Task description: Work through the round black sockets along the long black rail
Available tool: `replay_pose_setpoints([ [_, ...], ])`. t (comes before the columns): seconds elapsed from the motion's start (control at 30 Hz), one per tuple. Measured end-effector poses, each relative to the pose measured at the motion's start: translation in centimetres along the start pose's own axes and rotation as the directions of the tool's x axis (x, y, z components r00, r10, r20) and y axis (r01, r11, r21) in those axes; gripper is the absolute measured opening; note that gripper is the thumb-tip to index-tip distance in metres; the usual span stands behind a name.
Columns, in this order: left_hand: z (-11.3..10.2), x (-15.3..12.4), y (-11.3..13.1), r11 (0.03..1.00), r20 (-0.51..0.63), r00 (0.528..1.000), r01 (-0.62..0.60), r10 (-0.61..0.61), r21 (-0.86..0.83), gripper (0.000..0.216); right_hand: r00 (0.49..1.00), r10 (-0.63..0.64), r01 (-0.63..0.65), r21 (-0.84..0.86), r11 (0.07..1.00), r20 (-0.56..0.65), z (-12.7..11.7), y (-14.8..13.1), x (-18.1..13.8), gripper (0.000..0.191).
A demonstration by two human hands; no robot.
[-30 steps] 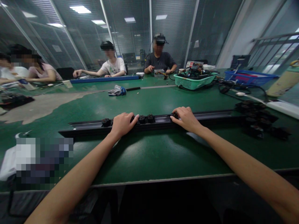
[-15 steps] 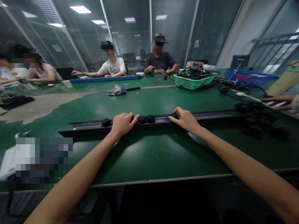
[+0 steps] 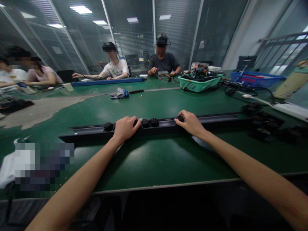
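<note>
A long black channel rail (image 3: 166,129) lies across the green table in front of me, with several small black socket modules (image 3: 154,122) seated in its groove. My left hand (image 3: 125,127) is closed over the rail left of its middle, thumb and forefinger around a mostly covered black module. Farther right, my right hand (image 3: 190,123) pinches another black socket module (image 3: 181,118) at the groove, apart from the others. One more module (image 3: 108,126) sits left of my left hand. The undersides of both hands' grips are hidden.
Loose black modules (image 3: 262,123) are heaped at the rail's right end. Beyond lie a glove (image 3: 119,93), a green basket (image 3: 202,84) of cables and a blue tray (image 3: 257,80). A white power strip (image 3: 292,110) is at right. Several people sit around the table.
Both my hands keep nearly the same places on the rail. Another person's hand at the right edge has left the view, uncovering the white power strip. The heaped modules look slightly rearranged.
</note>
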State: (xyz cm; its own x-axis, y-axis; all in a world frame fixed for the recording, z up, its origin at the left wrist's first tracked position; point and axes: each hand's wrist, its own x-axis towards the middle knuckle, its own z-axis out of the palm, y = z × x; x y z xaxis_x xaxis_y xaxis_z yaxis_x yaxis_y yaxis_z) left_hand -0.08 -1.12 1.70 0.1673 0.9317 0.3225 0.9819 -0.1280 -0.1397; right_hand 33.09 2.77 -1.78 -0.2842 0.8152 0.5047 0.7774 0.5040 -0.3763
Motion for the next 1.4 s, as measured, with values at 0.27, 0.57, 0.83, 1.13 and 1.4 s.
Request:
replay_pose_setpoints([
  [0.27, -0.1, 0.0, 0.1, 1.0, 0.008, 1.0, 0.002, -0.002, 0.022, 0.068, 1.0, 0.017, -0.017, -0.025, 1.0, -0.015, 0.0, 0.4, 0.1, 0.02],
  [0.57, -0.2, 0.0, 0.2, 1.0, 0.012, 1.0, 0.004, -0.004, 0.005, 0.067, 1.0, 0.018, -0.018, -0.043, 0.999, -0.012, -0.3, 0.7, 0.1, 0.019],
  [0.83, 0.1, 0.0, 0.0, 1.0, -0.004, 1.0, -0.004, 0.004, -0.003, 0.069, 1.0, 0.025, -0.026, -0.067, 0.997, -0.005, -0.4, 1.5, 0.1, 0.019],
  [1.13, -0.2, 0.0, 0.2, 1.0, 0.006, 1.0, 0.007, -0.007, 0.027, 0.068, 0.999, 0.046, -0.044, -0.138, 0.989, 0.005, -0.7, 1.3, 0.3, 0.019],
  [1.4, -0.2, 0.0, 0.2, 1.0, -0.002, 1.0, 0.008, -0.008, 0.027, 0.069, 0.999, 0.052, -0.052, -0.179, 0.982, -0.004, -1.0, 1.5, 0.3, 0.019],
])
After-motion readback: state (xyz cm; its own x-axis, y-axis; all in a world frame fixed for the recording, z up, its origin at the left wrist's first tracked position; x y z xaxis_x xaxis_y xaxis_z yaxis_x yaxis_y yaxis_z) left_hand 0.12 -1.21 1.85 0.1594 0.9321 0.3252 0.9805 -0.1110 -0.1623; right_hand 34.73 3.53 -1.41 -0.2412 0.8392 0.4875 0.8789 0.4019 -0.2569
